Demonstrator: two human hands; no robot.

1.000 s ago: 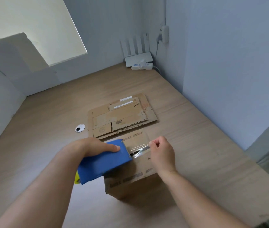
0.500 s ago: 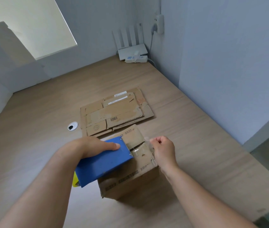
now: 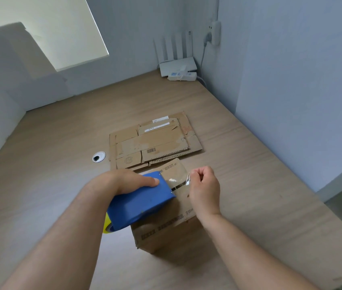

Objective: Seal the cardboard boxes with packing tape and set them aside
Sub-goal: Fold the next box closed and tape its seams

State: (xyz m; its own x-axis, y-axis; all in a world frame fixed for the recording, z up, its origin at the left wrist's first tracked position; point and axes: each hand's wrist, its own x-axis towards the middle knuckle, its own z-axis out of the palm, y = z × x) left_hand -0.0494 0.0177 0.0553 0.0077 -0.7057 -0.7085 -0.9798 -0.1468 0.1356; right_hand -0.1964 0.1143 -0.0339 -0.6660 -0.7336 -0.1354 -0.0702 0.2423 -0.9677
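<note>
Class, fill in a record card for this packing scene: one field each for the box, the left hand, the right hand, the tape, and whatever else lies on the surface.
box: cardboard, upright, a dark gap showing at its top seam
left hand: grips the blue tape dispenser over the box top
right hand: pinches the free end of the clear tape
tape: stretched from dispenser to right hand, above the seam
elsewhere: flattened cardboard behind the box; round grommet; white router in the corner
</note>
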